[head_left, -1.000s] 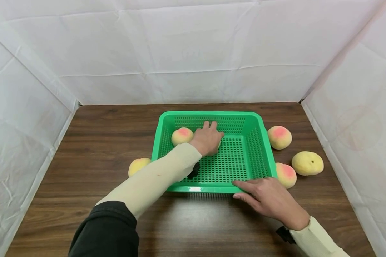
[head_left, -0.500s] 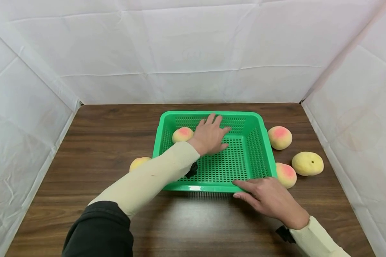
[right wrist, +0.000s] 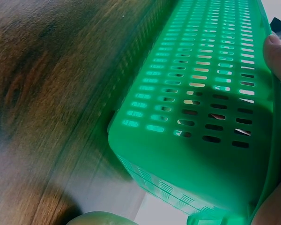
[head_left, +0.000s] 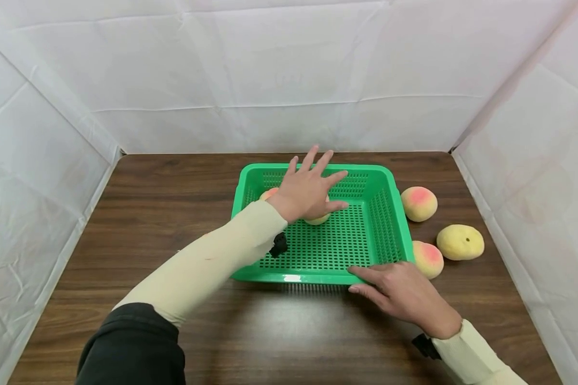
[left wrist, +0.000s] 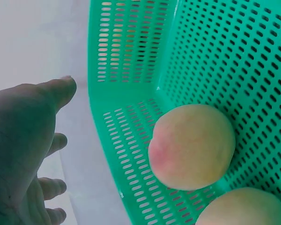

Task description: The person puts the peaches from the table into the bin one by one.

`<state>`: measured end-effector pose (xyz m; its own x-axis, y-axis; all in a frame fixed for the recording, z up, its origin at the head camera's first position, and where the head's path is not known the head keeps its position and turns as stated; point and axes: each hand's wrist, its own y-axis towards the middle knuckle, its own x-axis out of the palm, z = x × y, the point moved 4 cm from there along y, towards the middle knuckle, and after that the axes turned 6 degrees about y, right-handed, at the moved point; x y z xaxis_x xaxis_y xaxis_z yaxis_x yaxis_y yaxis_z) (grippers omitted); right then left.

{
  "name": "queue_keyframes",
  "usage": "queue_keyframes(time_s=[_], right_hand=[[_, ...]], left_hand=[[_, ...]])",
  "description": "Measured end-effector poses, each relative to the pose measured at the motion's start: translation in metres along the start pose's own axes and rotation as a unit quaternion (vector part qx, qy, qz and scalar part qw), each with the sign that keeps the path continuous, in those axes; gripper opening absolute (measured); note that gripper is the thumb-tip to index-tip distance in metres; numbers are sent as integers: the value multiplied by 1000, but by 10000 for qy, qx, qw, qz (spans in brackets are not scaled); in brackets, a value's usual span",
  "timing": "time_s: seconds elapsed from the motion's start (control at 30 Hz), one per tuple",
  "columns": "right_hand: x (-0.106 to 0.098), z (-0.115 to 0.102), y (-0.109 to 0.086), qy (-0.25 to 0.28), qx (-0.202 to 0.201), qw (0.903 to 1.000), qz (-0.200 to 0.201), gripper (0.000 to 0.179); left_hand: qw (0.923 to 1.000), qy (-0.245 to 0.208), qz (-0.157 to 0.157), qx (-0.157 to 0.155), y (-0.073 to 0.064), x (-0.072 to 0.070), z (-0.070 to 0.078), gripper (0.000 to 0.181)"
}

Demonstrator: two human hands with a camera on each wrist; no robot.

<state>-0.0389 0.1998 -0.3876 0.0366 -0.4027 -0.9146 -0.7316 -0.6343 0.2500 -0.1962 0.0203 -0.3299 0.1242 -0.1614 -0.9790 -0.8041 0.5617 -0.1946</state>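
Note:
A green perforated basket [head_left: 351, 235] sits on the table with two peaches inside. One peach [head_left: 270, 193] is at its far left, mostly covered by my left hand; a second peach [head_left: 318, 220] shows just below that hand. Both peaches [left wrist: 192, 147] appear close together in the left wrist view. My left hand [head_left: 305, 190] hovers over the basket's far side, fingers spread and holding nothing. At the near right corner, my right hand [head_left: 402, 294] grips the basket rim, the index finger on top and the thumb against the front.
Right of the basket lie a pink-tinged peach [head_left: 419, 203], another peach [head_left: 427, 259] against the basket wall, and a yellow peach [head_left: 460, 242] with a dark stem spot. White sheeting [head_left: 289, 80] encloses the brown wooden table [head_left: 173, 214] at back and sides.
My left hand has lifted off the second peach, spread its fingers and moved toward the basket's far rim. The left forearm now covers the peach left of the basket. My right hand stays put.

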Motion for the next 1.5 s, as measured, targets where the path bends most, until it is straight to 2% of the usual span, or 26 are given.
queue_keyframes(time_s=[0.17, 0.37, 0.53, 0.83, 1.13, 1.3, 1.5], right_hand=[[0, 0, 0, 18, 13, 10000, -52, 34], [-4, 2, -5, -59, 176, 9998, -44, 33], [-5, 2, -4, -80, 184, 9998, -79, 33], [-5, 1, -7, -116, 84, 9999, 89, 33], [-3, -2, -7, -118, 112, 9998, 134, 33], [-3, -3, -6, -97, 8, 9998, 182, 34], [-3, -4, -7, -101, -61, 9997, 218, 34]], left_hand=[[9998, -45, 130, -113, -7, -3, -8, 73], [9997, -100, 228, -42, -16, -5, -17, 72], [9992, -249, 201, -258, -32, -3, -35, 71], [9937, -846, 45, -729, -71, 16, -77, 74], [9865, -1256, 105, -1042, -110, 23, -115, 81], [9778, -1593, -109, -1358, -142, 40, -141, 84], [9725, -1795, -482, -1402, -171, 61, -159, 97]])
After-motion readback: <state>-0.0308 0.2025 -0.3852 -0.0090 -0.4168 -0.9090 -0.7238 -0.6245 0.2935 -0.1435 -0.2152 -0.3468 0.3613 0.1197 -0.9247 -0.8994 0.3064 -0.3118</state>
